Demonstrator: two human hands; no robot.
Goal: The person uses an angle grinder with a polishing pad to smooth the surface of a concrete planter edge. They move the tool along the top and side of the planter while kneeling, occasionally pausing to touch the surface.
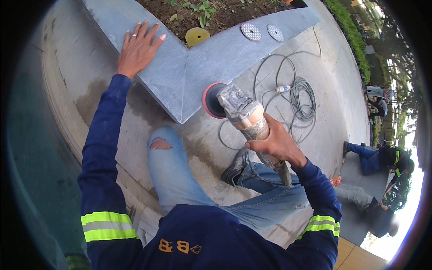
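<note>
My right hand (280, 143) is wrapped round the body of a dusty angle grinder (252, 118). At its head is a round black backing pad with a red rim (211, 100), beside the edge of the grey stone slab (211, 63); whether it touches the stone I cannot tell. My left hand (138, 50), with a ring on one finger, lies flat on the slab's left arm, fingers spread. Two pale round polishing pads (250, 32) rest on the slab's right arm. A yellow disc with a centre hole (197, 37) sits by the inner corner, against the soil.
A coiled grey cable (302, 101) with a white and blue connector (282, 89) lies on the paving to the right. Soil with small plants (204, 11) fills the bed behind the slab. Several people (382, 162) are farther off at the right.
</note>
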